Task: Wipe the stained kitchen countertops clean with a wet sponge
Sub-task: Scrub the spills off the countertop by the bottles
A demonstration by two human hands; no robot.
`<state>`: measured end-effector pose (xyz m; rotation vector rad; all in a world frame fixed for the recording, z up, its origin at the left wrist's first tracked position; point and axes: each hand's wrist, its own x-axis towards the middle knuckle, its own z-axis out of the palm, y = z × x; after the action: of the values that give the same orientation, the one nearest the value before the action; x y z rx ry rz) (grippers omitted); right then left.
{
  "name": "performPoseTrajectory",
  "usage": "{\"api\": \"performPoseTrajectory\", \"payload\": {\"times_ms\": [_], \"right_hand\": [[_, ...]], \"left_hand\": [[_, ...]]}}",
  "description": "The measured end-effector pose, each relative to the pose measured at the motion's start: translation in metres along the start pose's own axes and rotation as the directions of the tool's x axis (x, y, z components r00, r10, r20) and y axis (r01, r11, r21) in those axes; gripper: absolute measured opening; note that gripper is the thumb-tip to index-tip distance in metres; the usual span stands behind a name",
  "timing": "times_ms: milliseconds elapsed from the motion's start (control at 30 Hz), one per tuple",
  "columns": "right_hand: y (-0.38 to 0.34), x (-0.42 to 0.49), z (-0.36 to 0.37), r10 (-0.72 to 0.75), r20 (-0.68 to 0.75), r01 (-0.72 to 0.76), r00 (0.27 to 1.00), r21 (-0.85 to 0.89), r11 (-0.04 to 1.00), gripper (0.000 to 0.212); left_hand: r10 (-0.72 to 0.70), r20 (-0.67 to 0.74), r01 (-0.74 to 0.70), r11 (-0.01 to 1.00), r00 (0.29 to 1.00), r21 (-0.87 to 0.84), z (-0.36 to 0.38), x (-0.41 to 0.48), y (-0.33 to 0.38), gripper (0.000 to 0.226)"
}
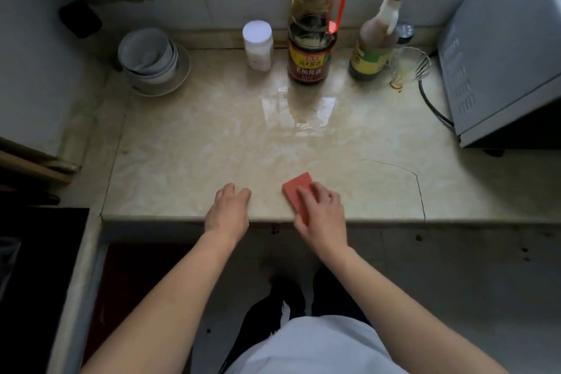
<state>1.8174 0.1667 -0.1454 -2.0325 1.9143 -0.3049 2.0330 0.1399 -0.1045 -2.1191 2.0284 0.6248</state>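
Observation:
A pink-red sponge point(297, 187) lies flat on the beige marble countertop point(212, 143) near its front edge. My right hand point(320, 215) presses down on the sponge, fingers spread over its near half, thumb at its front end. My left hand point(229, 208) rests on the counter's front edge to the left of the sponge, fingers loosely curled, holding nothing. A wet, shiny patch point(299, 108) spreads across the counter's middle in front of the bottles.
Along the back stand stacked bowls on a plate point(151, 59), a white-lidded jar point(258, 45), a big soy sauce bottle point(312, 36), a smaller bottle point(375, 42) and a glass point(408, 65). A microwave point(504, 55) with its cord point(432, 106) fills the right. A crack point(417, 179) runs through the counter.

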Motion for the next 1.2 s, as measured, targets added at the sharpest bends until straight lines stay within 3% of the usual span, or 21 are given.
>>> {"api": "performPoseTrajectory", "payload": {"times_ms": [67,167,300,400,467,667,1200], "right_hand": [[-0.009,-0.006,0.004,-0.106,0.053,0.104,0.993,0.048,0.993,0.063],[0.010,0.000,-0.006,-0.143,0.059,0.141,0.988,0.036,0.989,0.062],[0.079,0.013,-0.035,0.173,-0.073,-0.173,0.982,0.001,0.985,0.060],[0.129,0.021,-0.064,0.433,-0.138,-0.432,0.891,0.039,0.901,0.060],[0.148,0.024,-0.075,0.516,-0.146,-0.513,0.844,0.060,0.856,0.060],[0.151,0.024,-0.075,0.525,-0.134,-0.518,0.840,0.083,0.851,0.063],[0.168,0.025,-0.088,0.399,-0.026,-0.399,0.916,0.004,0.917,0.066]], "left_hand": [[0.002,0.014,-0.002,1.000,1.000,0.021,-0.002,-0.001,0.003,0.038],[0.034,0.036,-0.037,0.996,0.999,0.086,-0.006,-0.004,0.009,0.045],[0.058,0.030,-0.060,0.994,0.998,0.093,-0.005,-0.008,0.019,0.050],[0.057,0.026,-0.059,0.994,0.998,0.092,-0.002,-0.009,0.029,0.050],[0.046,0.031,-0.048,0.996,0.998,0.080,0.000,-0.009,0.038,0.050],[0.029,0.036,-0.033,0.996,0.999,0.089,0.000,-0.007,0.070,0.049],[0.026,0.040,-0.028,0.999,0.999,0.045,0.013,0.021,0.169,0.045]]}}
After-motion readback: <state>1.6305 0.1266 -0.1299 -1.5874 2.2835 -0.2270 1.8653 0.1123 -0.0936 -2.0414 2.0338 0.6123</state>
